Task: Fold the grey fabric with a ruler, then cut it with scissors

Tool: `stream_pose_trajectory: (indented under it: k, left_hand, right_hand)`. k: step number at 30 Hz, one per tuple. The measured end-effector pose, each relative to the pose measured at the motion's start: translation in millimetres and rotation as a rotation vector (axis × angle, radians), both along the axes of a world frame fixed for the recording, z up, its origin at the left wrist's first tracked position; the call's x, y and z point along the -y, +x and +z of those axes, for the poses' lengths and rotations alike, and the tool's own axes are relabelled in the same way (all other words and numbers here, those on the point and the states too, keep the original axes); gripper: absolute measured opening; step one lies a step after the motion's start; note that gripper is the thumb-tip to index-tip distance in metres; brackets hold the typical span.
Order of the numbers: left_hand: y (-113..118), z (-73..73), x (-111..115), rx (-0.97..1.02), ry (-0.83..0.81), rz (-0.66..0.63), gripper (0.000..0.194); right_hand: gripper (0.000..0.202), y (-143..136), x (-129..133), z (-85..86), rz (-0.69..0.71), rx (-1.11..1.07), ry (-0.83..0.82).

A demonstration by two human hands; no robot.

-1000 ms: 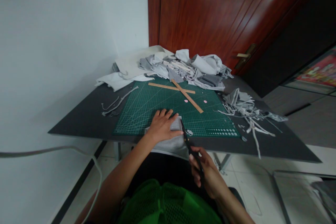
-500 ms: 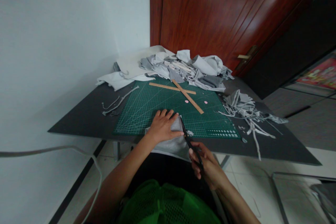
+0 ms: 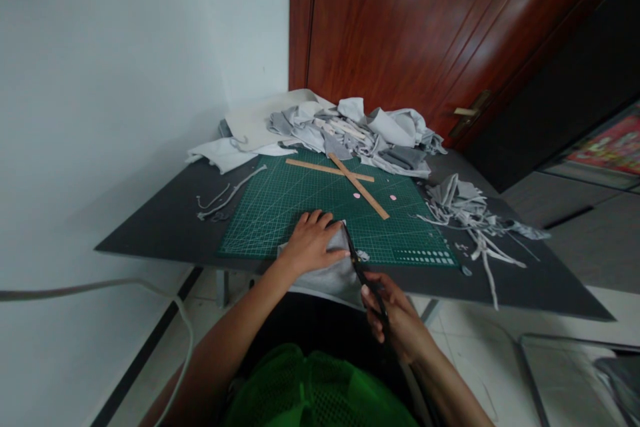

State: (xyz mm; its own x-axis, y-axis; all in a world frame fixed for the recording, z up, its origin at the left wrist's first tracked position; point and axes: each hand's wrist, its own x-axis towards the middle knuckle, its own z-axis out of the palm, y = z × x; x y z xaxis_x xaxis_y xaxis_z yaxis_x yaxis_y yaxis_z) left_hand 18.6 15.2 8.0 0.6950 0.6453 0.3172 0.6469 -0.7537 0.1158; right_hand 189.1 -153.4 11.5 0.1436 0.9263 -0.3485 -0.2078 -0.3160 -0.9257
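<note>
A piece of light grey fabric (image 3: 327, 279) lies over the near edge of the green cutting mat (image 3: 260, 213) and hangs past the table's front. My left hand (image 3: 311, 245) rests flat on it, fingers spread and pointing away from me. In my right hand (image 3: 393, 312) is a pair of black scissors (image 3: 358, 268), my fingers wrapped round the handles. The blades run along the fabric's right edge, their tips close to its far corner. Whether the blades are fully closed is too small to tell. A small scrap (image 3: 363, 255) lies just right of the blades.
Two wooden rulers (image 3: 367, 195) lie crossed on the mat, near two pink pieces (image 3: 393, 197). Heaped grey and white fabric (image 3: 395, 130) stands at the back. Fabric strips (image 3: 483, 247) lie on the right, thin cords (image 3: 235, 192) on the left. A pale cable (image 3: 187, 327) crosses at lower left.
The whole view has shifted very slightly. Both hands, the scissors and the fabric keep nearly the same places relative to each other.
</note>
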Motion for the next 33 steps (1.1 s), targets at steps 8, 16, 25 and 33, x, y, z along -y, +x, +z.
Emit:
stream_pose_trajectory:
  k: [8,16,25,33]
  left_hand:
    - [0.7,-4.5,-4.6,-0.007,-0.048,0.002,0.088]
    - [0.8,-1.3,-2.6,0.011,-0.055,0.004,0.091]
    - [1.7,-4.3,-3.4,0.007,-0.037,0.011,0.094]
    - [1.8,-5.0,-3.0,0.015,-0.026,0.011,0.095]
  right_hand:
    - [0.074,1.2,-2.7,2.0,-0.006,-0.008,-0.039]
    - [0.068,-1.2,-0.9,3.5,-0.010,0.006,-0.005]
    - [0.070,0.9,-1.7,5.0,0.008,0.034,0.019]
    - [0.071,4.8,-4.6,7.5,0.018,0.038,-0.026]
